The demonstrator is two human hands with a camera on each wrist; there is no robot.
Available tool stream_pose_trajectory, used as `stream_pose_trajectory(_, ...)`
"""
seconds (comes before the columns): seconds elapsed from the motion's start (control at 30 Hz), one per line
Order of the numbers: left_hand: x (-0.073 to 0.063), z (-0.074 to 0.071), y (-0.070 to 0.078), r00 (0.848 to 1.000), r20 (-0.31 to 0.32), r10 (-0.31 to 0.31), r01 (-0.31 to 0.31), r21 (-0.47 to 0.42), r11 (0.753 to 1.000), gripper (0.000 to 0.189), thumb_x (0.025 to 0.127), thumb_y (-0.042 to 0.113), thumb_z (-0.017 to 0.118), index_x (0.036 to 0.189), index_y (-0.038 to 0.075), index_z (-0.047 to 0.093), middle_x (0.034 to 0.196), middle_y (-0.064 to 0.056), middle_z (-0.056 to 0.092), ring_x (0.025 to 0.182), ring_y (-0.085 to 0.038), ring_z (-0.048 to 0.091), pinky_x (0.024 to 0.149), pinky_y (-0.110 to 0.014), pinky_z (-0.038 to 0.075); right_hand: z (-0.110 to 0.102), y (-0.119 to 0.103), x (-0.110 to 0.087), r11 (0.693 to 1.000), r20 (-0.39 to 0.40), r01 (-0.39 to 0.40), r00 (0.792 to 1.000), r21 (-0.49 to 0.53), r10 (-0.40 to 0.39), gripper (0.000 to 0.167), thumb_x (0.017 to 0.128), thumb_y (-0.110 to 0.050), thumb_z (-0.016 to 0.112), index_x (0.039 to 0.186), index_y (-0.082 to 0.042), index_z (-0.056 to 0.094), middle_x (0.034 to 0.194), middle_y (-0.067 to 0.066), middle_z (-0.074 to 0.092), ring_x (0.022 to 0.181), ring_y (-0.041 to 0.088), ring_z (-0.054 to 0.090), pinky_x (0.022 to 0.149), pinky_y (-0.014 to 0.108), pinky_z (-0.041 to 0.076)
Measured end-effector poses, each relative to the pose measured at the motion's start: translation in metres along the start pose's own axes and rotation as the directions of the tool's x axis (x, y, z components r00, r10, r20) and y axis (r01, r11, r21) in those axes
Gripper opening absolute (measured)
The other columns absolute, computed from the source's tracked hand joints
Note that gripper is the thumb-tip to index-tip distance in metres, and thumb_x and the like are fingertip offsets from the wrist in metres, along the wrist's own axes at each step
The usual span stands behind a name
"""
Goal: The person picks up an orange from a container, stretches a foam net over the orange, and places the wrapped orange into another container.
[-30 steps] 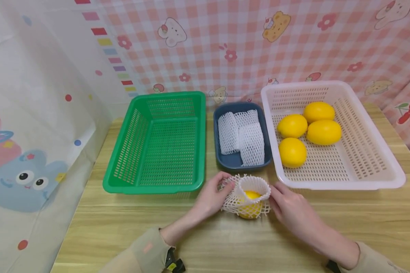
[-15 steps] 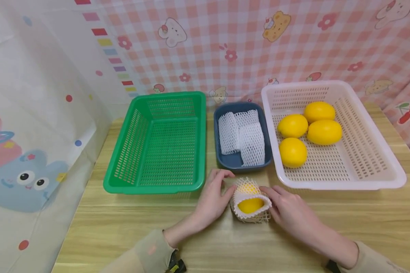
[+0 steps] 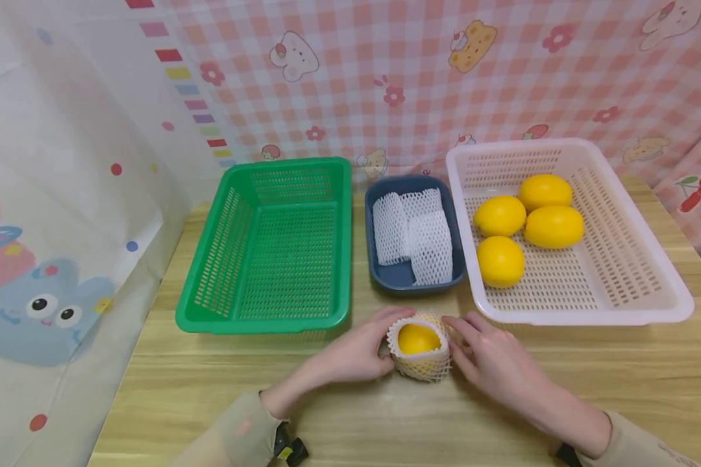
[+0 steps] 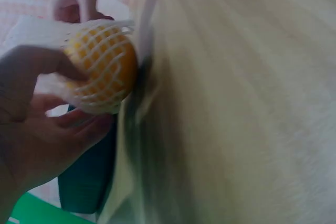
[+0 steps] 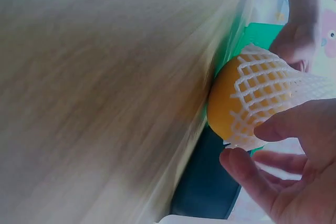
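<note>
A yellow lemon (image 3: pixel 418 339) sits on the table in front of me, inside a white foam net sleeve (image 3: pixel 425 370). Through the sleeve's open end, which faces up toward me, bare yellow shows. My left hand (image 3: pixel 355 352) holds the netted lemon from the left, its thumb on the mesh in the left wrist view. From the right, my right hand (image 3: pixel 495 355) pinches the sleeve's side between thumb and fingers. Close up in the right wrist view, the mesh (image 5: pixel 265 85) covers one part of the fruit and its lower end is bare.
Behind the hands stands a small dark blue tray (image 3: pixel 380 280) with several folded foam nets (image 3: pixel 431 246). To its left is a green basket (image 3: pixel 343 259); to its right, a white basket (image 3: pixel 619 316) holds several lemons (image 3: pixel 555 227). A patterned cloth (image 3: pixel 356 78) hangs behind.
The sleeve's open end has turned from facing the front to facing up and left, and the net fits closer round the lemon. My left hand has moved in from beside it to hold it.
</note>
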State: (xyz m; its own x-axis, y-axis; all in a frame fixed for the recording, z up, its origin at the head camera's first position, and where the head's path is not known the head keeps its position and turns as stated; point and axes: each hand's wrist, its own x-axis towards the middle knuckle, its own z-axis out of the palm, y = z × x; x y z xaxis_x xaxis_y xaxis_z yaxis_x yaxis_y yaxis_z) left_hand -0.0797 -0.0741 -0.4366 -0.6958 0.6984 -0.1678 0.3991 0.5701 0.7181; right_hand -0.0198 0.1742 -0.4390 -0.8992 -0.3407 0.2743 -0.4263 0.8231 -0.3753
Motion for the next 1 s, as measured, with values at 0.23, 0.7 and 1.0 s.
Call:
stream_pose_trajectory(0.23,0.003,-0.001,-0.001,0.999,0.04,0.002,0.0,-0.056,0.998,0.094,0.079,0.022,0.092,0.159,0.016,0.044,0.162,-0.006,0.048,0.145,-0.02,0.053,0.126,-0.042,0.042,-0.005,0.002,0.0,0.996,0.116,0.009,0.993,0.09,-0.019,0.062,0.081,-0.01,0.085,0.139,-0.002,0.063,0.131,0.014,0.071,0.102,0.025,0.077,0.082,0.039,0.066)
stream_pose_trajectory(0.7,0.006,0.001,-0.009,1.0,0.021,0.007,-0.001,-0.27,0.963,0.08,0.079,0.018,0.093,0.148,0.014,0.054,0.142,-0.003,0.067,0.13,-0.015,0.063,0.115,-0.027,0.049,0.005,0.002,0.004,0.987,0.188,-0.037,0.982,0.159,0.006,0.084,0.077,-0.028,0.094,0.148,-0.006,0.056,0.141,0.013,0.066,0.116,0.026,0.073,0.096,0.046,0.063)
stream_pose_trajectory(1.0,-0.003,-0.024,0.018,0.999,-0.026,-0.045,0.029,-0.435,0.9,0.079,0.088,0.018,0.085,0.156,0.008,0.045,0.147,-0.013,0.063,0.135,-0.029,0.063,0.11,-0.031,0.056,-0.013,0.0,0.003,0.965,-0.089,0.095,0.993,0.244,-0.076,0.075,0.072,-0.028,0.098,0.135,-0.009,0.062,0.122,0.002,0.07,0.102,0.017,0.071,0.082,0.035,0.067)
